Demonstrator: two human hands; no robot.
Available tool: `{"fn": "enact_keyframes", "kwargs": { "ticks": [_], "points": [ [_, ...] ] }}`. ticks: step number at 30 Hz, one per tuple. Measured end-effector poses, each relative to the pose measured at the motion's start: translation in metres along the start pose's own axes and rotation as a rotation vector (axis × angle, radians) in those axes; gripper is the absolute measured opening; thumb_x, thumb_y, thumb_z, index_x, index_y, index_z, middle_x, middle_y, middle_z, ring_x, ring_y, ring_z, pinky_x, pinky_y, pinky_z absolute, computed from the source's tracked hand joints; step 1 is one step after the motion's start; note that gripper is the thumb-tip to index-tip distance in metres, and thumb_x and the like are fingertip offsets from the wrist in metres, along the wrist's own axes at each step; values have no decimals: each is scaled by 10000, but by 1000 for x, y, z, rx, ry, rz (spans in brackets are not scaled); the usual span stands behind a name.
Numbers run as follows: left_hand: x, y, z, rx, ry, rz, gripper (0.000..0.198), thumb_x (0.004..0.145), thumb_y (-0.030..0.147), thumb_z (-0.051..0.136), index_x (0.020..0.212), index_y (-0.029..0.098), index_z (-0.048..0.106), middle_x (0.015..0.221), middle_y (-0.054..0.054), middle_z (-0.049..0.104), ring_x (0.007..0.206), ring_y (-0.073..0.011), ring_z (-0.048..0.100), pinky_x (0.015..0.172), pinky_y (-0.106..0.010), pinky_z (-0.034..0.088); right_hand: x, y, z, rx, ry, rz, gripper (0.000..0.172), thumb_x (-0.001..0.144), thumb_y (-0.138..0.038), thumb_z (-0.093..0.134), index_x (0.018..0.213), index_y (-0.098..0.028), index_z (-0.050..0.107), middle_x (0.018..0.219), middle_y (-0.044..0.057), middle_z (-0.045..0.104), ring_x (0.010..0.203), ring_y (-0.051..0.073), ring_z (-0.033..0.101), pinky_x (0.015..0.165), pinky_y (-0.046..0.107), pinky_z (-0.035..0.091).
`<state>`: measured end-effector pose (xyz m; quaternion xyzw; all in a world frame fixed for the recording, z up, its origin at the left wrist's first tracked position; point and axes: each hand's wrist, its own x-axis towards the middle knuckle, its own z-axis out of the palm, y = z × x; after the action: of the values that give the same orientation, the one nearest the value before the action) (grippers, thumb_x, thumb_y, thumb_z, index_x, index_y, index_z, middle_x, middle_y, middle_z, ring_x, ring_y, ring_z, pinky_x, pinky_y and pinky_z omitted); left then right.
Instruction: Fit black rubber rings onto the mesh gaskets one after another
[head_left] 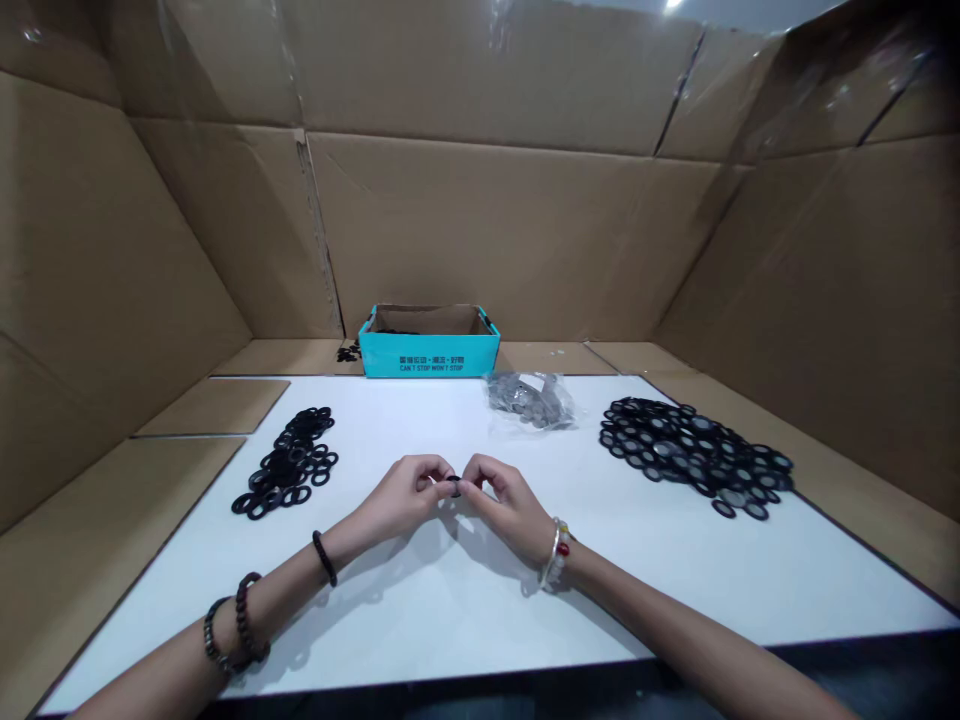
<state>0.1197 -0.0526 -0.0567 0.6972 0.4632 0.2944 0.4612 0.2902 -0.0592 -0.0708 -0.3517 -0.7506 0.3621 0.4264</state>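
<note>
My left hand (401, 497) and my right hand (502, 503) meet at the middle of the white board (450, 610), fingertips pinching a small black rubber ring (454, 486) between them. Most of the ring is hidden by my fingers. To the left lies a loose pile of black rubber rings (285, 465). A wider pile of black rings with grey centres (690, 455) lies to the right. Both piles are out of reach of my fingertips' present spot.
A teal cardboard box (429, 352) stands at the board's far edge, with a few black rings (347, 352) beside it. A transparent bag of grey discs (529, 400) lies in front of it. Cardboard sheets (510, 230) wall the back and sides.
</note>
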Motion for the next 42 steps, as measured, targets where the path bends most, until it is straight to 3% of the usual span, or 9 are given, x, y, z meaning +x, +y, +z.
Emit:
{"fn": "enact_keyframes", "kwargs": {
  "ticks": [10, 18, 23, 26, 31, 37, 42],
  "points": [
    [-3, 3, 0, -43, -88, -38, 159, 717, 260, 525, 685, 114, 577, 627, -8, 544, 590, -116, 462, 562, -230, 334, -4, 3, 8, -139, 87, -35, 192, 823, -258, 478, 648, -180, 458, 637, 1, 476, 634, 134, 444, 605, 259, 360],
    [2, -4, -2, 22, 37, -53, 165, 701, 272, 547, 703, 118, 606, 656, -23, 600, 584, -119, 475, 555, -225, 339, -5, 4, 12, -203, 104, -36, 190, 819, -233, 463, 639, -184, 425, 623, -5, 463, 607, 125, 424, 577, 252, 339],
    [0, 1, 0, 117, 157, -31, 152, 703, 265, 542, 698, 129, 610, 634, -4, 585, 527, -101, 422, 513, -219, 310, -6, 7, 16, -149, 95, 46, 227, 824, -287, 468, 631, -183, 409, 600, -20, 423, 571, 110, 391, 548, 239, 321],
    [-1, 5, 1, 6, 173, -31, 152, 702, 284, 556, 682, 137, 588, 638, -1, 578, 527, -99, 440, 509, -215, 328, -4, 10, 15, -25, 75, 115, 253, 835, -350, 469, 653, -180, 424, 593, -29, 415, 560, 103, 374, 534, 232, 313],
    [-2, 10, -1, -273, 101, -102, 233, 682, 361, 626, 725, 143, 556, 551, 41, 508, 457, -75, 442, 465, -198, 344, 4, 17, 12, 145, 145, 133, 285, 834, -430, 466, 697, -181, 441, 616, -32, 409, 572, 103, 361, 545, 232, 314],
    [-1, 8, 2, -313, 42, -146, 236, 661, 342, 661, 699, 134, 558, 513, 26, 537, 472, -88, 503, 474, -203, 404, 8, 14, 11, 102, 142, 99, 310, 828, -450, 469, 678, -179, 463, 619, -23, 426, 597, 114, 382, 569, 242, 322],
    [1, 5, 2, -313, 94, -155, 224, 665, 331, 649, 696, 132, 551, 523, 23, 538, 466, -84, 499, 466, -204, 412, 5, 11, 10, 60, 106, 103, 352, 889, -441, 354, 689, -175, 469, 623, -18, 438, 593, 113, 396, 569, 239, 330]
  ]
}}
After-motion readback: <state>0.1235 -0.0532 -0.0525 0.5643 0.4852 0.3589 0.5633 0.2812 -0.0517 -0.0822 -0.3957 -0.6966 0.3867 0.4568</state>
